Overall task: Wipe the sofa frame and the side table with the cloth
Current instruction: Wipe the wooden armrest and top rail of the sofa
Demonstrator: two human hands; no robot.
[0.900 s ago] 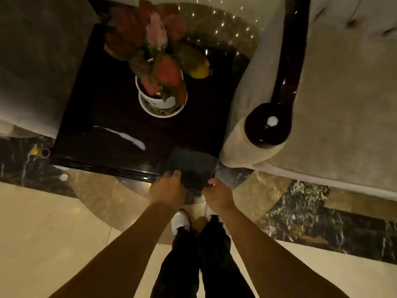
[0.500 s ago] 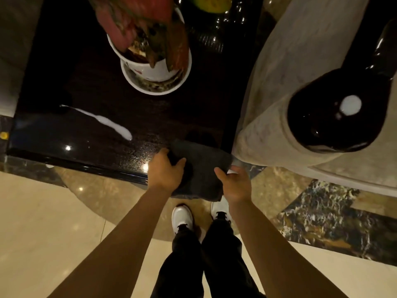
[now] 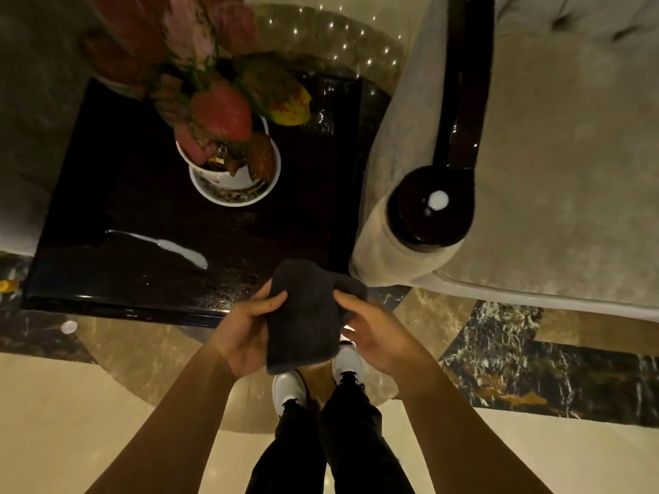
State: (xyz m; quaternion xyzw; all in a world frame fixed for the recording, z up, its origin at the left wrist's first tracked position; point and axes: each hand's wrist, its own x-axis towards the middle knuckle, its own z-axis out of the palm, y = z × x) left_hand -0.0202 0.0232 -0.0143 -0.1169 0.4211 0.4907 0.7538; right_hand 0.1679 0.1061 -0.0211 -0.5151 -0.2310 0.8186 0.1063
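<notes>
Head view looks straight down on the cloth [image 3: 306,315], dark and folded, hanging between both hands in the air just off the table's near edge, close to its near right corner. The left hand [image 3: 246,322] pinches its left edge, thumb on top and fingers underneath. The right hand [image 3: 378,333] grasps the bunched right side with curled fingers. The cloth touches neither surface that it is meant to clean.

Little of the job looks done, judging by what lies around. The table [image 3: 124,194], dark and glossy, carries a long white streak [image 3: 167,246] running from its left side towards the near edge, unwiped. A speckled wet patch lies by the near edge beside the cloth; whether that is a wiped trace I cannot tell. A pot [image 3: 231,176] with red leaves stands on a saucer near the table's middle.

Right of the table, the sofa frame [image 3: 420,215] ends in a round dark knob with a white blob [image 3: 438,200] on it, also untouched. Both the streak and the blob appear left to do, and the hands seem to be readying the cloth for them.
</notes>
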